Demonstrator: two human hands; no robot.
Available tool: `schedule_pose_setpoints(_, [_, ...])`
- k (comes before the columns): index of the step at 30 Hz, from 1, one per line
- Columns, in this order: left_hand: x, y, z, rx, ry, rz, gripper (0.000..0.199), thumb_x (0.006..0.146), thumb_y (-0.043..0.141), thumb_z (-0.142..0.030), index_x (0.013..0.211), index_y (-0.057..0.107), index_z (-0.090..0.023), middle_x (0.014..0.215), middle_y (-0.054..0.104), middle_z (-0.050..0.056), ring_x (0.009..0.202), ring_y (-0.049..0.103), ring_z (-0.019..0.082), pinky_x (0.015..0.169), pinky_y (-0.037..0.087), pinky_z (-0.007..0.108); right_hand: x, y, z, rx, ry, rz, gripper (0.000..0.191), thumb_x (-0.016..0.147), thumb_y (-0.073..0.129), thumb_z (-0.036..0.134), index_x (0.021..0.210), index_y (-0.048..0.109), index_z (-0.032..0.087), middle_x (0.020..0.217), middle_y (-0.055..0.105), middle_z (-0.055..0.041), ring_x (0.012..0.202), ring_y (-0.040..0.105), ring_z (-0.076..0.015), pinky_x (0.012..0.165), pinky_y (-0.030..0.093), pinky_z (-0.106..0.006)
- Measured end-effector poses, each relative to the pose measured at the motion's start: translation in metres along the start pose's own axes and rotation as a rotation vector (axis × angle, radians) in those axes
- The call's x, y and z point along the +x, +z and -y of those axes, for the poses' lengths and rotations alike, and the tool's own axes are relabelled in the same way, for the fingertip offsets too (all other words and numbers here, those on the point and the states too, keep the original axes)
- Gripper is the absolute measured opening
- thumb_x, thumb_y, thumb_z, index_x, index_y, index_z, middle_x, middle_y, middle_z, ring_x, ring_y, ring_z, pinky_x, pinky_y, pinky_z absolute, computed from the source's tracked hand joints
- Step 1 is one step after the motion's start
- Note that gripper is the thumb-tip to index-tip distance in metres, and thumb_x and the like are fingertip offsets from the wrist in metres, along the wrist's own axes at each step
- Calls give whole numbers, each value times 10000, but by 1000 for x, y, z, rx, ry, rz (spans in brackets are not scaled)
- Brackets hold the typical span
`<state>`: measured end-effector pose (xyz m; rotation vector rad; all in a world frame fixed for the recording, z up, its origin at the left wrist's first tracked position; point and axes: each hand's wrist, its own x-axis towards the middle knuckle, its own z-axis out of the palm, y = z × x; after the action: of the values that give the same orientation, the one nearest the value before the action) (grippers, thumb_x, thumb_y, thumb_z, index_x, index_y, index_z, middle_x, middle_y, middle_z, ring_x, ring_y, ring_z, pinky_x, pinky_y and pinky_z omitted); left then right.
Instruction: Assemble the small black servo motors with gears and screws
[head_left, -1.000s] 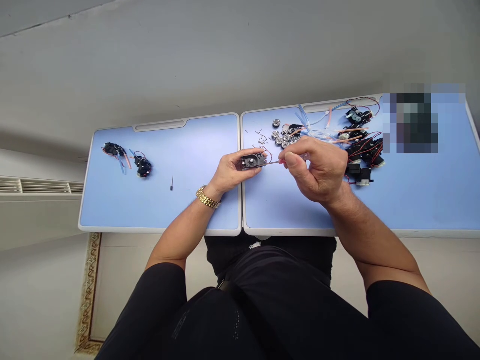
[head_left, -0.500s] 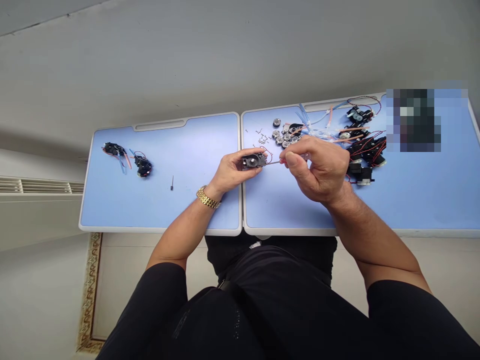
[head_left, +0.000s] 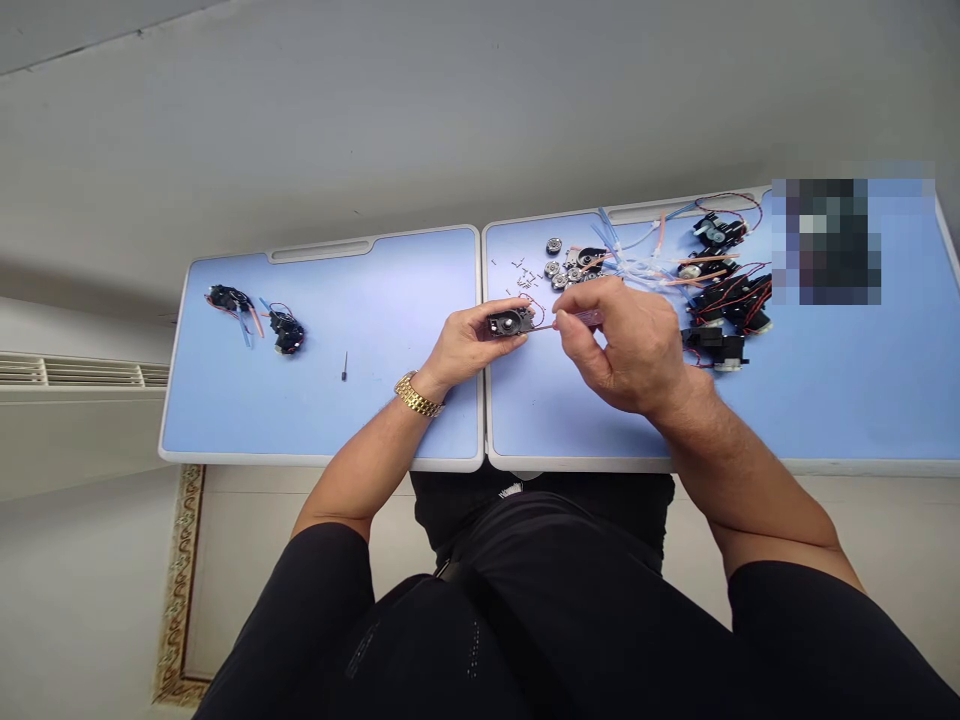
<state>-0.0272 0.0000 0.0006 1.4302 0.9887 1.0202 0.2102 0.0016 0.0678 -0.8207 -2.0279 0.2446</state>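
My left hand is closed around a small black mechanical housing with a round, light-centred part on its face. Between the thumb and fingers of my right hand is a screwdriver with a clear pinkish handle. Its thin shaft points left and its tip meets the right side of the housing; the exact contact point is too small to make out. A thin red wire loops behind the housing. Just beyond lie several loose screws and several round metal-and-black wheel-like parts.
Black assemblies with red wires and blue and orange tubes lie to the right. Two more tubed assemblies and a thin-shafted tool rest on the left blue table. A seam divides the two tabletops. A blurred patch covers the far right.
My right hand has shifted slightly left and turned, showing more of the screwdriver handle. The housing in my left hand has barely moved.
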Motion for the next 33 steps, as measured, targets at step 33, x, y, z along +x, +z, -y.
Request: schedule_pose_setpoints(33, [-2, 10, 6, -67, -177, 92, 582, 755, 1027, -436, 1266, 866, -211, 1232, 860, 103, 1129, 819, 270, 1142, 638, 490, 2, -17, 12, -228, 48, 258, 276, 1159, 479, 341, 1004, 676, 226, 768, 668, -40, 726, 586, -217, 694, 438, -374])
